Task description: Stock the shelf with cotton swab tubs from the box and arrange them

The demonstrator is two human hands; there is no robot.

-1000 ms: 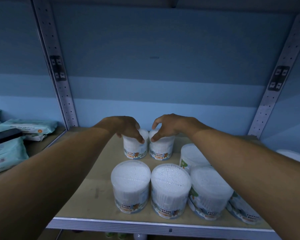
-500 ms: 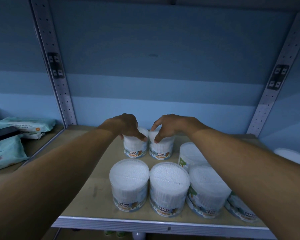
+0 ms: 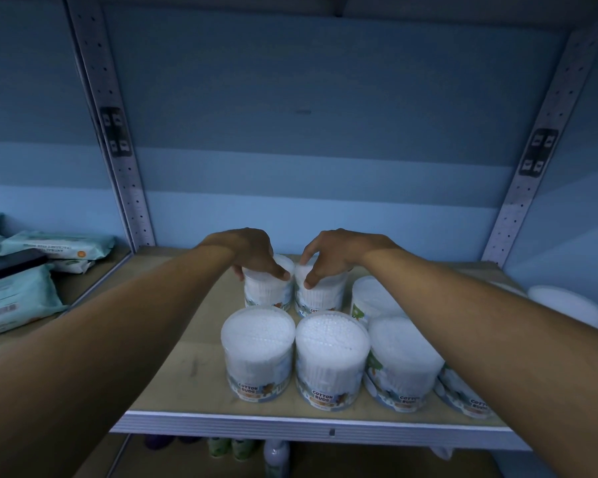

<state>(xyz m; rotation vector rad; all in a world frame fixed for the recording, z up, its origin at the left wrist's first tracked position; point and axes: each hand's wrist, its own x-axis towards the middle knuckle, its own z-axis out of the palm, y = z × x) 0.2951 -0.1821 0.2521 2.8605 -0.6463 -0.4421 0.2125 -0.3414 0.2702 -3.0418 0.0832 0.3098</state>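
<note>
Head view: both arms reach to back of shelf. Left hand fingers clamp the lid rim of back-left tub; right hand fingers clamp back-right tub. The two tubs stand upright, touching side by side. Front row: front-left tub, front-middle tub, more tubs to the right partly behind the right forearm. Wipe packs on neighbouring shelf, left.
</note>
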